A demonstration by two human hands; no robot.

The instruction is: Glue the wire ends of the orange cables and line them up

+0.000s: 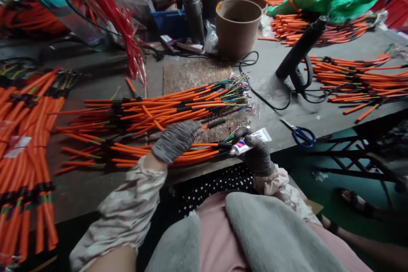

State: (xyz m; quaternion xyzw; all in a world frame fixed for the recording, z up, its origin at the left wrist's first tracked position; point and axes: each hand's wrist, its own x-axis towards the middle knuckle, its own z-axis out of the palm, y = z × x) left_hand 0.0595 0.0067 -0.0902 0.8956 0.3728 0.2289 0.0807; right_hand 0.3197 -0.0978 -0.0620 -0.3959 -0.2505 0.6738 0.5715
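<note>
My left hand (178, 139), in a grey knit glove, is closed over the near side of a bundle of orange cables (165, 110). One orange cable with a black sleeve (212, 125) comes out by its fingertips; the fingers partly hide the grip. My right hand (259, 155), gloved too, is wrapped round a small white tube (251, 141) with red and blue print, its nozzle end tilted down to the left. Just beside that nozzle lie the wire ends of a second, nearer cable row (204, 153). Thin coloured wires with metal terminals (240, 89) fan out from the upper bundle.
A black heat gun (301, 51) stands at the right with its cord on the table. Blue-handled scissors (302, 136) lie near the front edge. Behind are a brown pot (238, 29), a dark bottle (192, 8) and red plastic strips (127, 38). More cables (28, 144) cover the left.
</note>
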